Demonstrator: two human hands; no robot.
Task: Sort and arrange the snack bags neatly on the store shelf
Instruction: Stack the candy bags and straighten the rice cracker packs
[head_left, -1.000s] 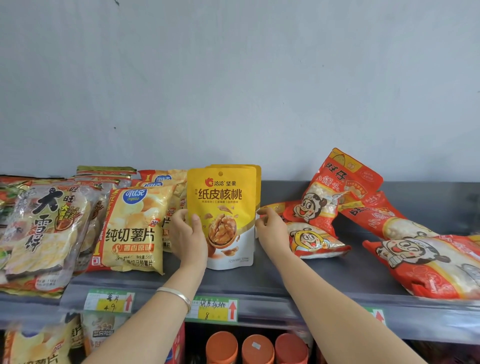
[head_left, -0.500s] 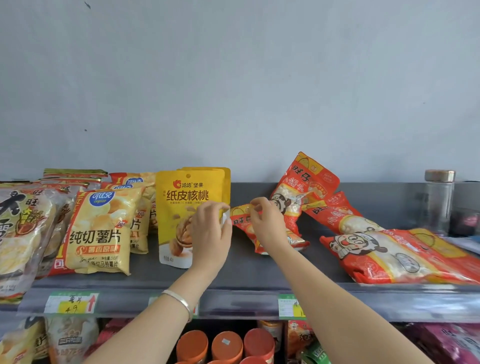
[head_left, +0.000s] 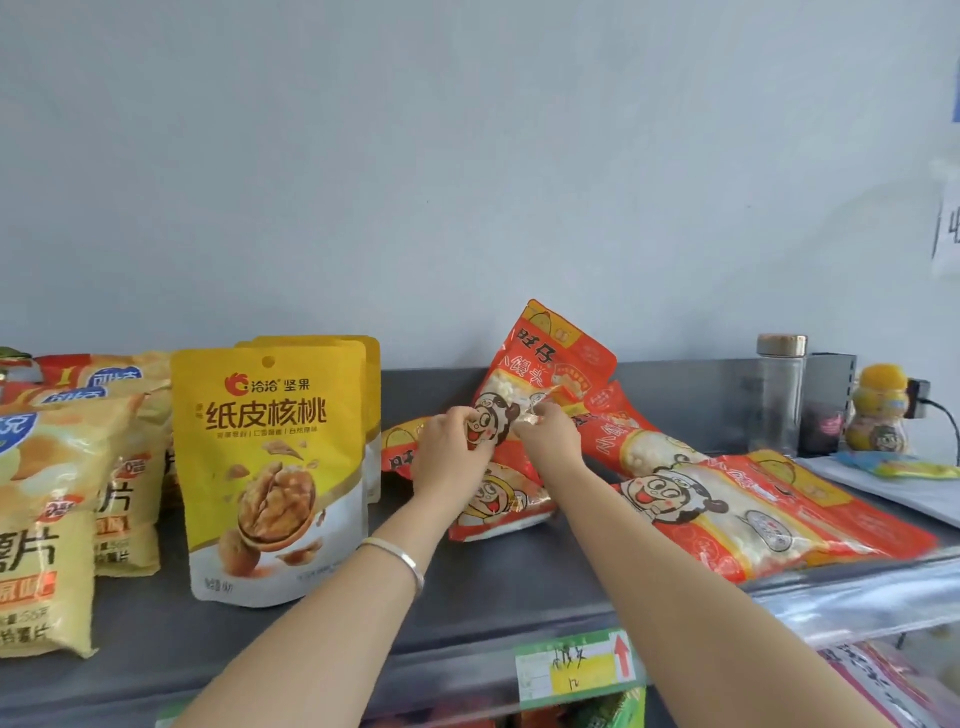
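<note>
- One red snack bag (head_left: 548, 358) stands tilted against the wall, mid-shelf (head_left: 467, 587), seemingly being set upright.
- Left grip (head_left: 457, 452) and right grip (head_left: 550, 441) both pinch its lower face, fingers curled.
- Flat red bags (head_left: 753, 509) lie at 4 o'clock; walnut pouches (head_left: 270, 467) stand at 9 o'clock.

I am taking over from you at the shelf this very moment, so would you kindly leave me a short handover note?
Hands: Left hand and right hand both grip the tilted red-orange plastic snack bag.
Done: yellow walnut pouches stand upright, one behind another, on the grey metal shelf; yellow crisp bags sit to their left.
Left: other red-orange bags lie scattered on the right; stand them up and line them up with the held one.
</note>
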